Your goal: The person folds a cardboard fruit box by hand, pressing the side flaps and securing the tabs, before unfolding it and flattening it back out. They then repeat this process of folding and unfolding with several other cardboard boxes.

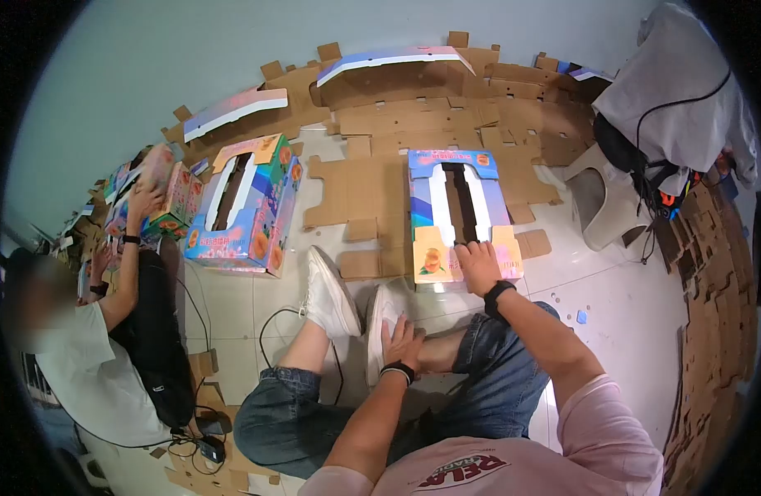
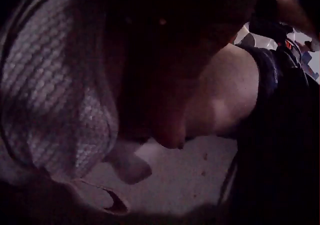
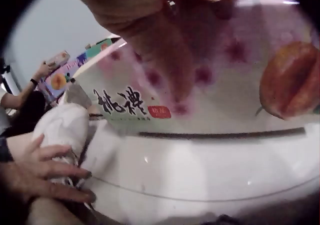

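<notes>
In the head view a peach-printed gift box [image 1: 504, 215] stands on the floor in front of me, a long dark slot in its top between white flaps. My right hand [image 1: 480, 266] grips its near top edge, fingers over the orange end panel and fingertips by the slot. The right wrist view has the thumb [image 3: 172, 60] against the box's front face, beside dark lettering and a printed peach. My left hand [image 1: 404, 343] rests on the white shoe [image 1: 379, 318] at my ankle, fingers spread; the dark left wrist view shows mostly shoe and leg.
Flattened cardboard sheets [image 1: 397, 190] cover the floor and lean along the wall. A second peach box [image 1: 269, 198] stands to the left. Beyond it, a seated person [image 1: 91, 364] handles another box. A grey stool [image 1: 604, 198] with draped cloth and cables stands at right.
</notes>
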`<state>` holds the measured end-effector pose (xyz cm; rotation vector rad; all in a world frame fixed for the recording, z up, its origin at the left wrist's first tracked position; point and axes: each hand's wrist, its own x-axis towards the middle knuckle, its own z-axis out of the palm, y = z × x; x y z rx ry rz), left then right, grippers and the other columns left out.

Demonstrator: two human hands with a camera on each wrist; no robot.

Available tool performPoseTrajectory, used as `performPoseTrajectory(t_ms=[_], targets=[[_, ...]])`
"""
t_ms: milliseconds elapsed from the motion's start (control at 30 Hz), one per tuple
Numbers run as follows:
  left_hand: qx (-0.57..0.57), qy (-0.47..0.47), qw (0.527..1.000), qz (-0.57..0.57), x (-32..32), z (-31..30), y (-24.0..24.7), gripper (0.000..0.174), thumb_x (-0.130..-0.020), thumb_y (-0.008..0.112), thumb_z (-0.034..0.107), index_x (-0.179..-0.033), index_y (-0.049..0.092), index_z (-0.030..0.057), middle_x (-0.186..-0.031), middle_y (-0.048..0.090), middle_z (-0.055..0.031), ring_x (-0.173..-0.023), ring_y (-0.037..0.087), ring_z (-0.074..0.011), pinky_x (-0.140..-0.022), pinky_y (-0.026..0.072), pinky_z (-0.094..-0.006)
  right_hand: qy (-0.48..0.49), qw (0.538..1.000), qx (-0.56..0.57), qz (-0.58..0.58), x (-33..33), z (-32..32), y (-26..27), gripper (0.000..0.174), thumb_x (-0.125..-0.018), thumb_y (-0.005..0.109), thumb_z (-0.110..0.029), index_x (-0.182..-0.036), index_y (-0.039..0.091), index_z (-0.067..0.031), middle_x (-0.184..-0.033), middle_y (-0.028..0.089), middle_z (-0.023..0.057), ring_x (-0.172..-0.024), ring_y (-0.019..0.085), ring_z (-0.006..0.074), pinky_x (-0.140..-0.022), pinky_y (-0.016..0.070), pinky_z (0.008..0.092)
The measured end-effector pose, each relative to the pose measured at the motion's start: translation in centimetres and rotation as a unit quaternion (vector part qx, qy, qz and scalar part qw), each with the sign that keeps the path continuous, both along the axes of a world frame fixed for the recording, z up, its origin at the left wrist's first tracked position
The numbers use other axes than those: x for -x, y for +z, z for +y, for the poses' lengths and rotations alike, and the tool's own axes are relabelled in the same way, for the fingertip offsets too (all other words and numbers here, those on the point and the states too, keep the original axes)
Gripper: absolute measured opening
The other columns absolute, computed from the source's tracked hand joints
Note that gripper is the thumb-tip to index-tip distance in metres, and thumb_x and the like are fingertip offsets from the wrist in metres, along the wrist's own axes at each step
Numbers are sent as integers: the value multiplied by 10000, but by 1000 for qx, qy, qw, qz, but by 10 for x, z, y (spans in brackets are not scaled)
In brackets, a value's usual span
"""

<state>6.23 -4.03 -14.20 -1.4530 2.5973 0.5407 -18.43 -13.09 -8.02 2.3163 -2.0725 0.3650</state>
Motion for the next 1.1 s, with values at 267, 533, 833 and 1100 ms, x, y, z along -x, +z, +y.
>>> performPoseTrajectory(t_ms=[267, 533, 833, 1100], targets=[[-42, -17, 995, 89, -20, 4, 6, 911, -533, 861, 314, -1359, 516, 147, -1377, 504, -127, -1401, 304, -297, -1182, 20, -529, 81, 990, -106, -38, -27, 73, 113, 648, -595, 821, -219, -1166, 539, -102, -998, 577, 118, -1011, 548, 333, -912, 398, 445], [-177, 156, 855, 462, -60, 26, 4, 530, -835, 653, 154, -1334, 516, 37, -1317, 562, -132, -1236, 510, -266, -1045, 386, -395, -34, 967, -42, -250, 17, 162, 115, 769, -709, 813, -309, -1337, 481, -14, -1302, 524, 190, -1246, 480, 349, -1065, 350, 424], [-477, 347, 652, 476, -77, 17, 65, 714, -927, 482, 615, -1417, 431, 98, -1314, 536, -76, -1144, 537, -211, -945, 454, -408, -254, 602, -331, -681, 45, 179, 70, 608, -904, 641, -436, -1340, 510, -33, -1249, 595, 89, -1127, 574, 204, -964, 451, 365], [-489, 353, 592, 535, -75, 14, 83, 701, -896, 500, 595, -1428, 404, 148, -1399, 489, -83, -1253, 495, -270, -984, 433, -511, -159, 456, -329, -812, 26, 170, 46, 595, -908, 638, -419, -1329, 510, -19, -1287, 590, 106, -1164, 580, 216, -1002, 445, 397]])
